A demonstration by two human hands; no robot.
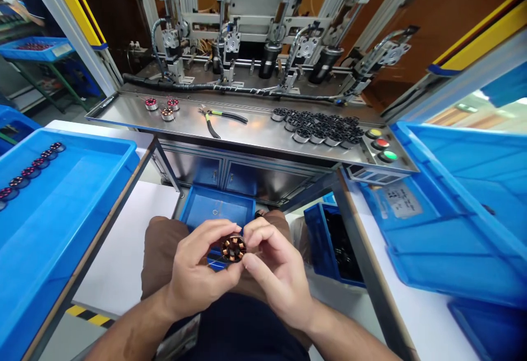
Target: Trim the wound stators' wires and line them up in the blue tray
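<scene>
A round motor stator with copper windings and a dark rim is held up above my lap, its open face toward me. My left hand wraps thumb and fingers around its left side. At the right edge of the stator, the thumb and fingertips of my right hand are pinched together; whether a thin wire end lies between them is too small to tell. On the steel ledge beyond are side cutters with green and black handles, lying spread, and three wound stators with red and copper coils.
Many black unwound stator cores crowd the ledge's right side, beside a button box. A blue tray with a row of wound stators is at left. Blue bins stand at right, and a blue tray sits below. Machine fixtures rise behind.
</scene>
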